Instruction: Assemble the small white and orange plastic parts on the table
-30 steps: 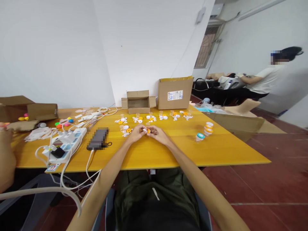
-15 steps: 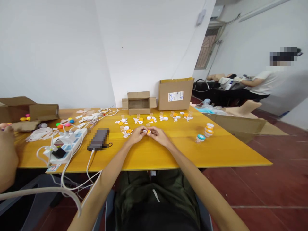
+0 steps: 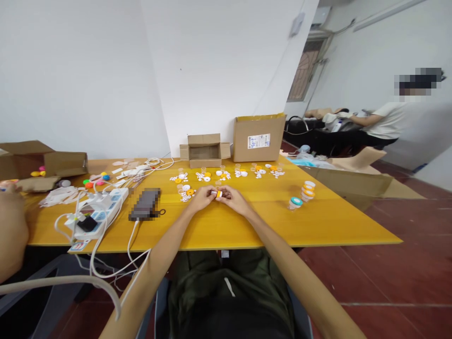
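Note:
My left hand (image 3: 202,197) and my right hand (image 3: 233,199) meet above the table, fingers pinched around a small orange-and-white round plastic piece (image 3: 219,193). The right fingertips press on its orange part, while the left fingers close on its white side; the fingers cover much of it. Just beyond my hands lie small groups of parts: an orange ring (image 3: 190,192), a white disc (image 3: 186,187), small white pieces and clear cups. At the right stand a clear cup with a teal lid (image 3: 295,201) and a stack of cups with an orange lid (image 3: 308,192).
A small open carton (image 3: 204,153) and a larger cardboard box (image 3: 259,140) stand at the back. A power strip (image 3: 102,214), a dark power bank (image 3: 145,204) and white cables lie at left. Another person's arm (image 3: 12,235) is at the far left; a person sits at the right.
The orange-and-white piece has turned slightly between my fingers, showing more of its orange side. My hands stay in nearly the same place.

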Available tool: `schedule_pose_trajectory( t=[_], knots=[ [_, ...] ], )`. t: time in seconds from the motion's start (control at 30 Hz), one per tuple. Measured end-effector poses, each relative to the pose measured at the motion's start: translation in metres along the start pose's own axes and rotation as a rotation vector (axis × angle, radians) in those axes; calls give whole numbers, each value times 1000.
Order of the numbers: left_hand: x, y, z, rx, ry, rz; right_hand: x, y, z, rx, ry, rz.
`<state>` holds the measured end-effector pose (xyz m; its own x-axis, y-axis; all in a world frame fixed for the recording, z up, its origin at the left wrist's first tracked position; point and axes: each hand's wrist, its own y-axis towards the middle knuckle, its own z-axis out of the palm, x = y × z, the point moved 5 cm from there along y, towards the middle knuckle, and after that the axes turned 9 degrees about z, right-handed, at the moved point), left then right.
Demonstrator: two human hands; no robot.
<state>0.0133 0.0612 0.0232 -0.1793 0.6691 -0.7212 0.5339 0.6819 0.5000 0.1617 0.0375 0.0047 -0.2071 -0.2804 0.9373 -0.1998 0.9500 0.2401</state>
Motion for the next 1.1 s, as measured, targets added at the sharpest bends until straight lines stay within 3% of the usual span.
schedule_pose_trajectory(
  t=[1.1],
  knots=[
    [5, 1, -1, 9, -42, -60, 6, -3, 0, -3, -62, -7]
  ],
)
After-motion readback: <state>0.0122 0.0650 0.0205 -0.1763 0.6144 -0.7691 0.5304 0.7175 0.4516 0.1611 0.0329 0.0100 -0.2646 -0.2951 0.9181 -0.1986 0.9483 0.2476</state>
